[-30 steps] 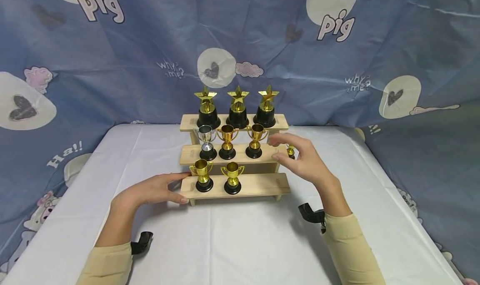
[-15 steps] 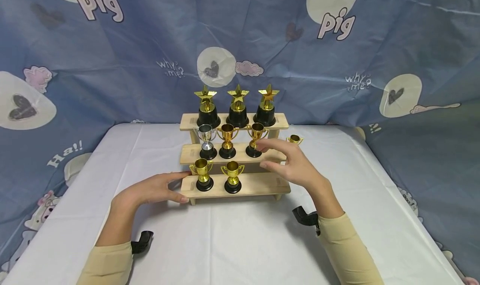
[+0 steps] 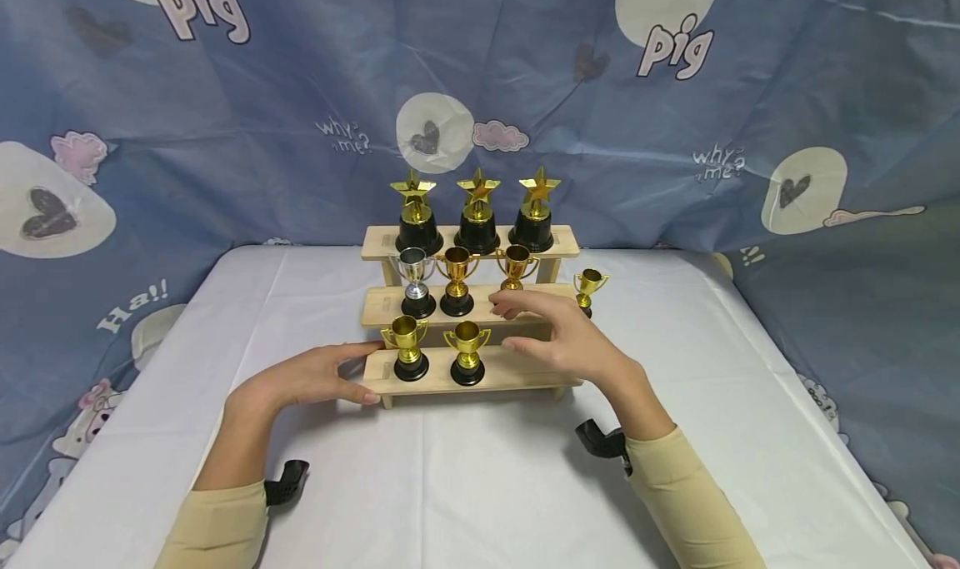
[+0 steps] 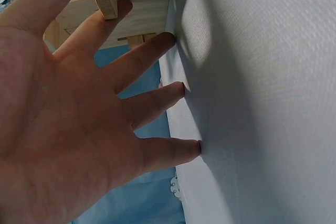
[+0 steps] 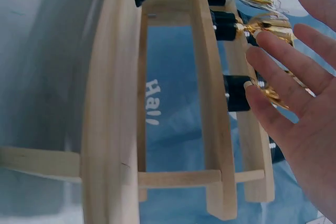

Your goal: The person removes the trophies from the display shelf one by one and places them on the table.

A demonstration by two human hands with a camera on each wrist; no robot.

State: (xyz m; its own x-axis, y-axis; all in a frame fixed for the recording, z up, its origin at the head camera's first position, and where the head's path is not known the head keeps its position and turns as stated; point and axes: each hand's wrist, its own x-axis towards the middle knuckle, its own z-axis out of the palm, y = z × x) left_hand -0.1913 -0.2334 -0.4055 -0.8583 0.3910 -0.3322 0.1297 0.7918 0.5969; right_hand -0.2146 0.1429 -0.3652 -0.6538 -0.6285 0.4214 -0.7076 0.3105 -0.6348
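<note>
1. Sleeve (image 3: 213, 523), beige, covers the left forearm above the white tablecloth (image 3: 450, 486).
2. Left hand (image 3: 300, 377): fingers straight and fanned apart, thumb at the near left corner of the bottom shelf (image 3: 525, 376), forefinger at that shelf's left edge. How firmly they press, I cannot tell.
3. Wooden stand, three-tiered, left part: a star trophy (image 3: 418, 234) near the left edge of the top shelf (image 3: 378, 242), a silver cup (image 3: 414, 282) towards the left edge of the middle shelf (image 3: 384, 307), and a yellow-gold cup (image 3: 407, 348) near the bottom shelf's left edge. All stand upright.
4. Midway between the side edges: the central star trophy (image 3: 477, 234) on top, an orange-gold cup (image 3: 457, 282) just beside the silver one, and a second yellow-gold cup (image 3: 467, 352) below.
5. Towards the right edges: the last star trophy (image 3: 532, 232) on top and, on the middle shelf, the right-hand cup (image 3: 516, 262), its base hidden behind fingers.
6. Right hand (image 3: 573, 340): loosely bent, grasping nothing, thumb apart from fingers, in front of the right-hand cup. Whether the fingertips touch it is unclear.
7. Small gold cup (image 3: 591, 281), upright just beyond the middle shelf's right edge, its lower part partly covered by the right hand.
</note>
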